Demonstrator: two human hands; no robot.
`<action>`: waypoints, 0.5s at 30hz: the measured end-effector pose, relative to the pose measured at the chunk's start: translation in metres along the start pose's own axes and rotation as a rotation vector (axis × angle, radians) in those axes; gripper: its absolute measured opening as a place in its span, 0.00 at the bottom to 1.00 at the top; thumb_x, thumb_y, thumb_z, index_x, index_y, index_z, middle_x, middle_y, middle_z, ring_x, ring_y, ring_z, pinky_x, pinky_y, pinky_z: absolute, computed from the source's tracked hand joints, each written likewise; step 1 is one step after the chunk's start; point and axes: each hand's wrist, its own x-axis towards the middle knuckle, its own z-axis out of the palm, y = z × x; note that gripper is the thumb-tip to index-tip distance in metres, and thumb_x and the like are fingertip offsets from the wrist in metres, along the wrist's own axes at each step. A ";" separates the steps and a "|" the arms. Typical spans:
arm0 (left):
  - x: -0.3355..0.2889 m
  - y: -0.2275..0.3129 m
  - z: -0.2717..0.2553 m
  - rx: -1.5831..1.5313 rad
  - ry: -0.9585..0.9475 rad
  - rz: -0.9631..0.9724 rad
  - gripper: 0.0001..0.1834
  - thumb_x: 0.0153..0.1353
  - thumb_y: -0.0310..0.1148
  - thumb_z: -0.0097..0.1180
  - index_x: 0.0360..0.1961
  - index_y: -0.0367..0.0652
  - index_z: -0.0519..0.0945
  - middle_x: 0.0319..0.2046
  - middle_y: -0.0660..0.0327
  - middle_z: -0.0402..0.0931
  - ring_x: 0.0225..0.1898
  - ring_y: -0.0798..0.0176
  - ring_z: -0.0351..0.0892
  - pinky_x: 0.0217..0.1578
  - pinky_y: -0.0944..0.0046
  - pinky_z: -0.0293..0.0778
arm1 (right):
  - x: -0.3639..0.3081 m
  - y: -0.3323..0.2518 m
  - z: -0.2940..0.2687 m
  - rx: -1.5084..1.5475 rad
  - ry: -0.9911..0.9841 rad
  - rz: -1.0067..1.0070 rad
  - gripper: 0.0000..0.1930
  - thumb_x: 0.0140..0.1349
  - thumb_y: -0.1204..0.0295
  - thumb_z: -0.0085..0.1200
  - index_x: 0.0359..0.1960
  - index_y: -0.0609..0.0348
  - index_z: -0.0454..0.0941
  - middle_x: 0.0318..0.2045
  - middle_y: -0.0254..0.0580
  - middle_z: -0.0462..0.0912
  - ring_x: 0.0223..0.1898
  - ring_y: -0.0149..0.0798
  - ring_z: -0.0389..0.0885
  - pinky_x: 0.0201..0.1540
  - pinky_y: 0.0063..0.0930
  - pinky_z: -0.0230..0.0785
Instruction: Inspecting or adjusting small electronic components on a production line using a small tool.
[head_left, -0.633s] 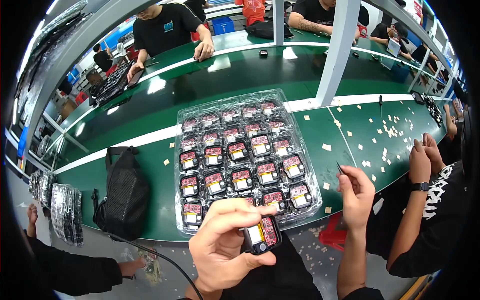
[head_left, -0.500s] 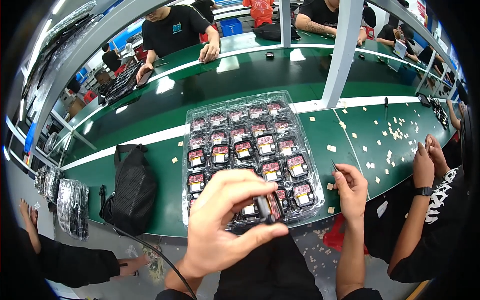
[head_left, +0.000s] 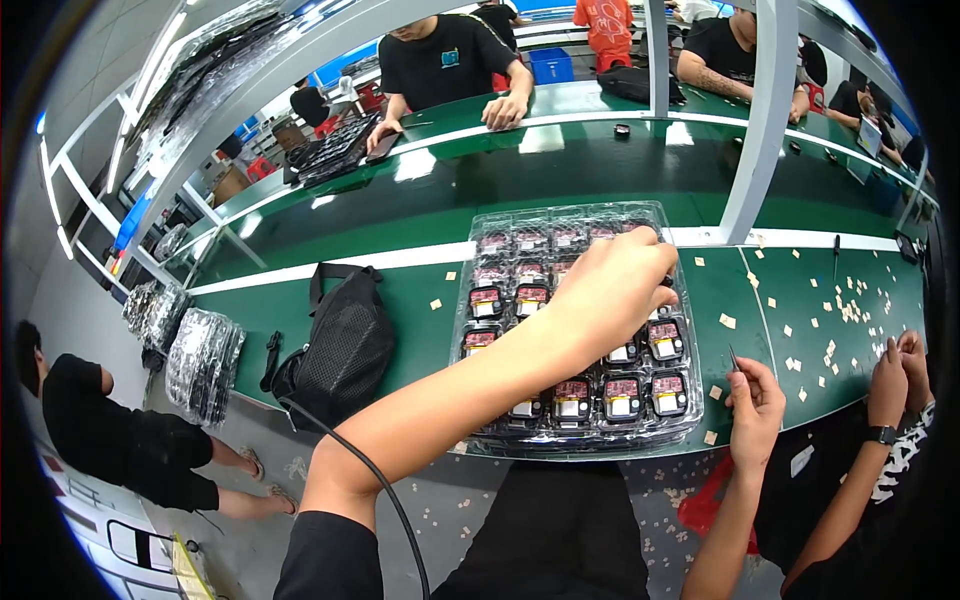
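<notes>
My left hand (head_left: 612, 290) reaches over the far right part of a clear plastic tray (head_left: 580, 442), knuckles up and fingers curled down at its cells. Whatever its fingertips grip is hidden beneath the hand. Rows of small black square devices (head_left: 572, 398), their red circuit boards and pale labels facing up, fill the cells that show. Right of the tray, my right hand (head_left: 755, 408) is closed around thin dark tweezers (head_left: 735, 360), tip pointing up and away. My left forearm covers the tray's middle.
A black mesh bag (head_left: 345, 335) lies left of the tray, and a cable crosses my left arm. Small cream squares (head_left: 850, 312) are scattered on the green table at right. A grey post (head_left: 762, 130) rises behind the tray. Co-workers sit opposite and at right.
My left hand has gone from in front of the tray, holding a small black device, to over its far right cells. The view has shifted; my right hand still holds the tweezers.
</notes>
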 end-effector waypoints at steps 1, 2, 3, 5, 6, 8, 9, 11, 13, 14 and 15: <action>0.002 -0.002 0.003 0.024 -0.016 -0.018 0.12 0.57 0.34 0.69 0.35 0.36 0.83 0.36 0.50 0.80 0.42 0.41 0.82 0.44 0.47 0.77 | 0.000 0.000 0.001 -0.013 0.017 -0.002 0.11 0.71 0.76 0.56 0.50 0.69 0.80 0.32 0.32 0.81 0.30 0.21 0.74 0.32 0.16 0.67; 0.003 -0.004 0.005 0.045 -0.032 -0.035 0.12 0.57 0.34 0.69 0.34 0.36 0.83 0.36 0.49 0.81 0.42 0.40 0.82 0.45 0.46 0.77 | 0.002 0.001 0.004 -0.011 0.010 -0.006 0.11 0.71 0.76 0.56 0.50 0.69 0.80 0.32 0.32 0.81 0.30 0.21 0.74 0.32 0.16 0.67; 0.005 -0.007 0.008 0.034 -0.031 -0.027 0.12 0.57 0.34 0.69 0.34 0.36 0.83 0.36 0.49 0.81 0.42 0.40 0.82 0.45 0.46 0.77 | 0.001 0.001 0.002 -0.017 0.005 -0.018 0.11 0.71 0.76 0.56 0.51 0.69 0.80 0.32 0.32 0.81 0.30 0.21 0.74 0.32 0.16 0.67; 0.006 -0.013 0.014 0.116 -0.076 -0.020 0.11 0.56 0.33 0.68 0.34 0.36 0.84 0.36 0.48 0.81 0.43 0.39 0.82 0.45 0.45 0.77 | 0.000 0.002 0.004 -0.006 0.007 -0.032 0.11 0.71 0.76 0.57 0.50 0.69 0.81 0.32 0.31 0.81 0.29 0.21 0.74 0.32 0.16 0.66; 0.006 -0.016 0.017 0.132 -0.075 -0.025 0.10 0.56 0.32 0.67 0.34 0.36 0.84 0.35 0.47 0.81 0.43 0.40 0.82 0.45 0.46 0.77 | 0.000 -0.002 0.006 -0.017 0.008 -0.016 0.10 0.70 0.77 0.58 0.50 0.70 0.81 0.32 0.32 0.81 0.29 0.21 0.74 0.32 0.17 0.67; 0.009 -0.018 0.015 0.137 -0.131 -0.023 0.10 0.57 0.32 0.67 0.36 0.35 0.84 0.36 0.47 0.81 0.43 0.40 0.82 0.45 0.47 0.77 | 0.000 -0.003 0.009 -0.020 0.037 -0.023 0.10 0.68 0.78 0.59 0.48 0.70 0.82 0.32 0.33 0.82 0.29 0.22 0.75 0.31 0.17 0.68; 0.007 -0.019 0.012 0.143 -0.113 -0.019 0.10 0.57 0.31 0.66 0.37 0.35 0.84 0.36 0.48 0.81 0.43 0.41 0.82 0.45 0.47 0.77 | 0.000 -0.004 0.011 -0.035 0.038 -0.029 0.10 0.68 0.79 0.59 0.48 0.70 0.82 0.31 0.34 0.82 0.28 0.22 0.75 0.31 0.18 0.68; 0.007 -0.020 0.012 0.155 -0.126 -0.034 0.12 0.58 0.30 0.65 0.41 0.35 0.84 0.39 0.47 0.82 0.44 0.40 0.82 0.46 0.47 0.77 | 0.001 0.001 0.013 -0.049 0.042 -0.046 0.09 0.67 0.79 0.60 0.47 0.70 0.83 0.30 0.34 0.82 0.27 0.22 0.75 0.29 0.18 0.68; 0.007 -0.021 0.013 0.162 -0.110 -0.038 0.14 0.60 0.28 0.64 0.45 0.33 0.83 0.43 0.46 0.82 0.46 0.40 0.82 0.47 0.48 0.78 | 0.001 0.001 0.012 -0.053 0.034 -0.057 0.09 0.67 0.79 0.60 0.47 0.70 0.83 0.30 0.35 0.82 0.27 0.22 0.75 0.30 0.18 0.68; 0.007 -0.020 0.016 0.162 -0.104 -0.043 0.14 0.60 0.28 0.64 0.46 0.33 0.82 0.45 0.45 0.82 0.47 0.39 0.82 0.47 0.48 0.78 | 0.001 0.001 0.011 -0.066 0.028 -0.062 0.09 0.67 0.79 0.60 0.47 0.70 0.83 0.30 0.35 0.82 0.28 0.22 0.75 0.30 0.18 0.68; 0.006 -0.018 0.017 0.160 -0.091 -0.025 0.15 0.61 0.26 0.63 0.48 0.31 0.80 0.46 0.45 0.82 0.48 0.39 0.82 0.47 0.48 0.79 | -0.001 0.000 0.010 -0.059 0.042 -0.050 0.09 0.66 0.80 0.60 0.47 0.70 0.83 0.31 0.35 0.82 0.28 0.22 0.76 0.31 0.18 0.69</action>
